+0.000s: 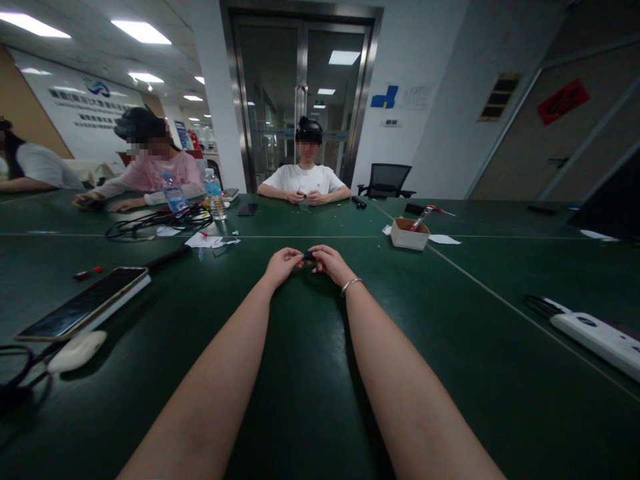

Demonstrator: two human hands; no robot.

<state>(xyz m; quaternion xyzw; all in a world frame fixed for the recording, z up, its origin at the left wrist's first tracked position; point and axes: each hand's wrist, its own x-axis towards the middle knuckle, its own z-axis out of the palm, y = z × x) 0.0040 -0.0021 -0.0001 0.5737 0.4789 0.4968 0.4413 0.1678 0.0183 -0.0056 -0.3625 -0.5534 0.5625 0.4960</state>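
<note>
A small dark piece (309,256), held from both sides

Head view: the small dark piece is near the centre of the frame, just above the counter (307,400), with both forearms stretched out to it from the bottom edge. The left hand (281,267) is nearly closed, thumb and fingertips pinching the piece's left end. The right hand (334,263), below a bracelet (351,285), pinches the other end, its lower fingers loosely curled. So little shows between them that a fingertip grip seems the only practical one; gripping opposite ends probably steadies it. Its exact shape is too small to tell.

At the left of the frame, a phone (83,305) lies flat on a white box (125,297), which probably serves as a handy stand. In the upper left, cables (143,225) lie in a loose heap beside two bottles, near some paper (205,241). Right of centre, a small open box (410,236) has a red-and-white thing (423,217) leaning out, perhaps because it is too long to lie inside. A power strip (600,337) sits at the right edge, likely within reach of plugs. Across the counter, a person in a white shirt (313,179) also has both hands together.
</note>
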